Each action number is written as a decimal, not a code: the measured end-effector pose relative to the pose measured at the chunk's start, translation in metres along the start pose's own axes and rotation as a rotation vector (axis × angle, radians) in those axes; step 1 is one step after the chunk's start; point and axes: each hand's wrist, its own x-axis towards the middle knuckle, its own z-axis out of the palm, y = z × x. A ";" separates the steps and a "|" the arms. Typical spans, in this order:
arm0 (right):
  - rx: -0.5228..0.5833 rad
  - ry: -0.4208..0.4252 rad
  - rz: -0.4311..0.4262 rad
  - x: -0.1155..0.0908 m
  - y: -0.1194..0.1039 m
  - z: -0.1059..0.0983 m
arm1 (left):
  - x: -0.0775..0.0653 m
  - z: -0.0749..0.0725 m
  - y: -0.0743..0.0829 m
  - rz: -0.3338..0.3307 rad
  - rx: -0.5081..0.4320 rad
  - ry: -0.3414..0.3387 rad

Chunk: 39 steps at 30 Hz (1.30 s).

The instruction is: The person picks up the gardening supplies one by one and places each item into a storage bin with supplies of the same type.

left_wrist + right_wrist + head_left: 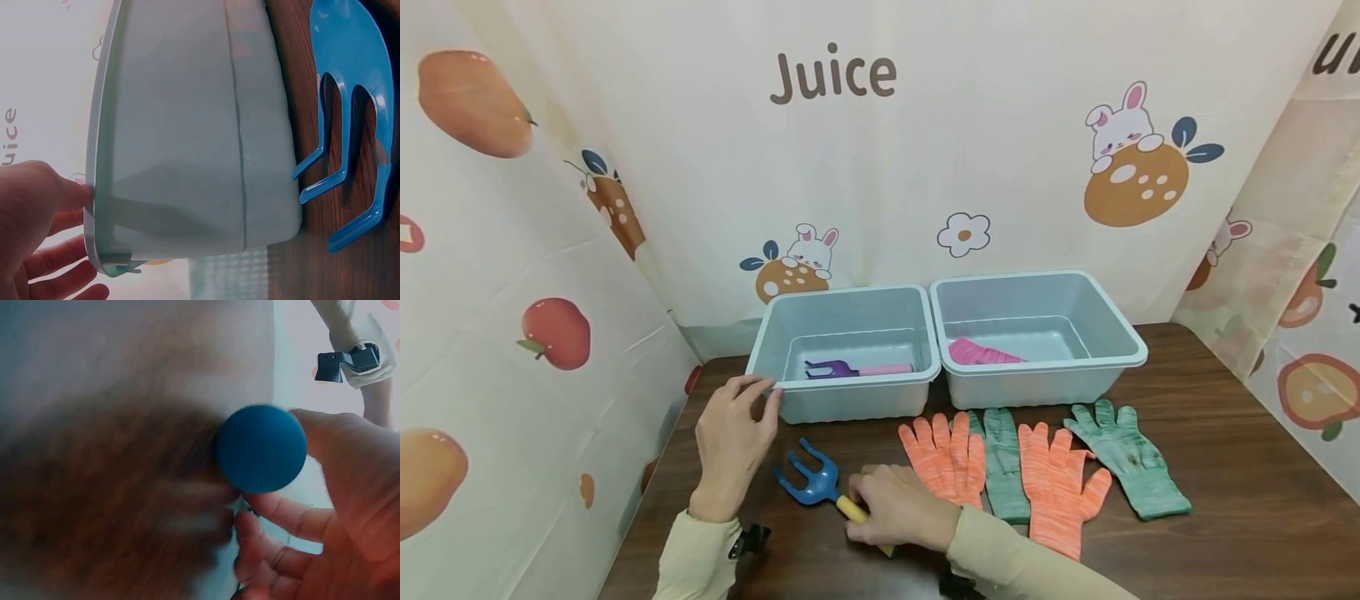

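Note:
My right hand [898,504] grips the yellow handle of a blue hand fork [822,483]. Its three bent tines point away to the left, below the left bin. From the right wrist, the handle's round blue end [262,449] shows between thumb and fingers. My left hand [735,442] holds the front left corner of the light blue left bin [853,402], thumb at the rim [94,150] and fingers around the corner. Inside that bin lies a purple hand fork [833,369] with a pink handle. The blue tines [347,162] lie beside the bin in the left wrist view.
A second light blue bin [1037,385] stands to the right, with a pink glove [977,352] inside. Before it lie orange gloves [943,458] [1054,492] and green gloves [1003,467] [1138,462] on the brown table [1217,400]. A printed curtain [880,167] hangs behind.

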 end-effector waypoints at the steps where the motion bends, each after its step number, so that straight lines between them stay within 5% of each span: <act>1: -0.014 -0.002 0.001 -0.001 0.001 0.000 | 0.000 0.000 0.000 0.000 -0.001 0.001; 19: 0.143 0.149 0.041 0.003 0.009 0.006 | 0.000 0.002 -0.001 -0.007 0.002 -0.008; 39: 0.488 0.336 0.052 0.001 0.013 -0.003 | 0.000 0.001 -0.001 -0.014 0.002 -0.014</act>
